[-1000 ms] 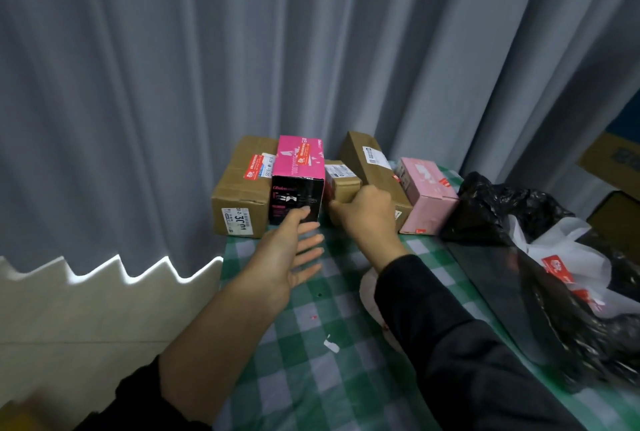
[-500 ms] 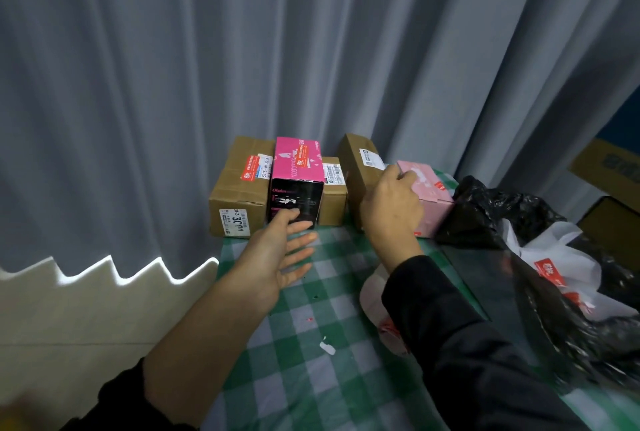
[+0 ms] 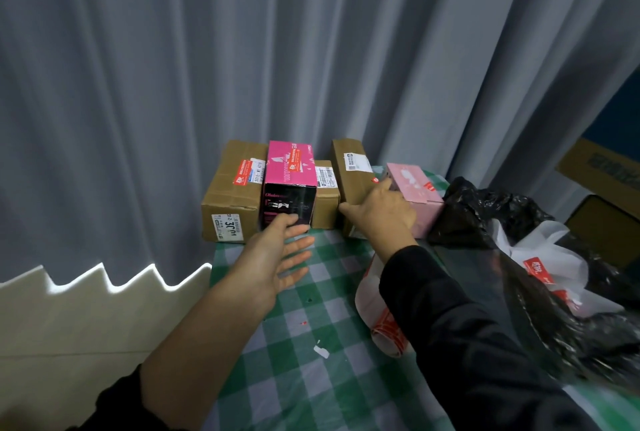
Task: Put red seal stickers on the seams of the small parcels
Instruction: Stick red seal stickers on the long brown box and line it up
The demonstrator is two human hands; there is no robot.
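A red sticker [image 3: 295, 158] tops the magenta box [image 3: 291, 172], writing unreadable. Left hand [image 3: 277, 257], fingers spread, touches its front. Right of it, the right hand [image 3: 381, 212] rests against the pink box [image 3: 415, 188] on the counter [image 3: 304, 354]; grip unclear.

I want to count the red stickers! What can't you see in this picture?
Head view only.
The right hand covers part of the tall brown box and the pale pink box's near corner; whether it pinches a sticker is hidden.
The small brown box is mostly behind the magenta box.
The labels have print too small to read.
The black bag is blurred and cut off by the right edge.
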